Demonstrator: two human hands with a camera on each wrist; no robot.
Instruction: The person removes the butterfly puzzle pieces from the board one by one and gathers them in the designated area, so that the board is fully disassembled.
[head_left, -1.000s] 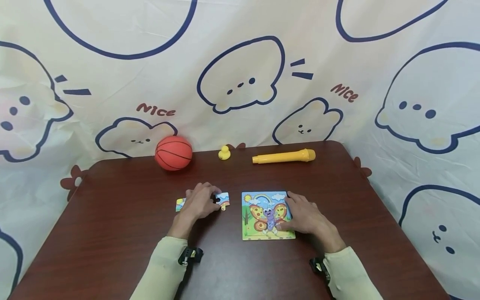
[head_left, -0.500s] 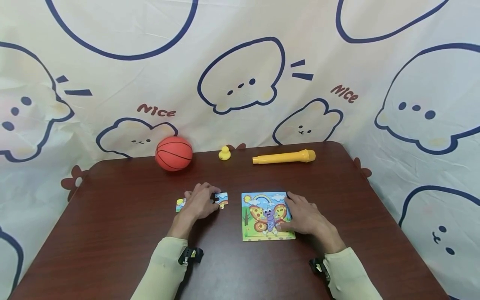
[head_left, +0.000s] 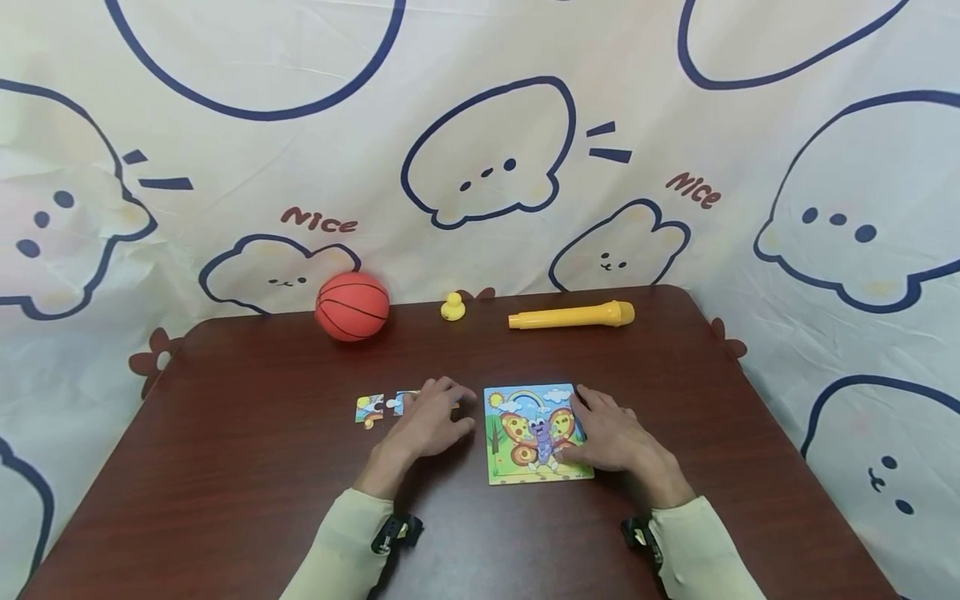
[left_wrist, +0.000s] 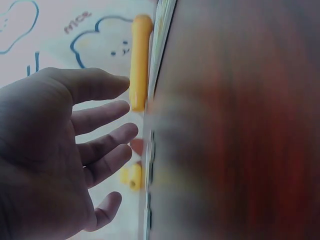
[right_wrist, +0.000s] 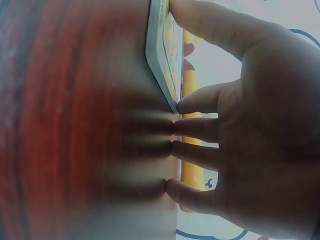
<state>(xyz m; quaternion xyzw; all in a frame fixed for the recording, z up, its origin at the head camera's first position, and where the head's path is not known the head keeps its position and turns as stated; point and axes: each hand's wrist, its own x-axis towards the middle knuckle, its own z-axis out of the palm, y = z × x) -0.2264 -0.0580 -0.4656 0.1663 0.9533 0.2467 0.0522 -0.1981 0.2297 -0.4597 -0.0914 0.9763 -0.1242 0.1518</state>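
Note:
My left hand (head_left: pixel 429 421) hovers over a short row of loose jigsaw pieces, fingers spread and loosely bent. In the left wrist view that hand (left_wrist: pixel 55 145) holds nothing. One jigsaw piece (head_left: pixel 368 407) lies left of the hand; a second piece (head_left: pixel 399 403) is partly covered by it. A sliver of another piece (head_left: pixel 455 406) shows between thumb and fingers. Right of them lies a square butterfly jigsaw board (head_left: pixel 517 462). My right hand (head_left: pixel 618 437) rests at its right side, thumb over the picture. In the right wrist view, the extended fingertips (right_wrist: pixel 177 129) reach the table beside the board's corner.
A red toy basketball (head_left: pixel 352 307), a small yellow rubber duck (head_left: pixel 453 307) and a yellow toy microphone (head_left: pixel 573 316) stand along the back edge of the dark wooden table (head_left: pixel 247 467). Behind them hangs a cartoon-printed cloth (head_left: pixel 480 258).
My left hand has left the jigsaw pieces it was touching and shifted right toward the board, uncovering pieces on its left. Just before, the rightmost piece slid slightly left. The right hand stays put.

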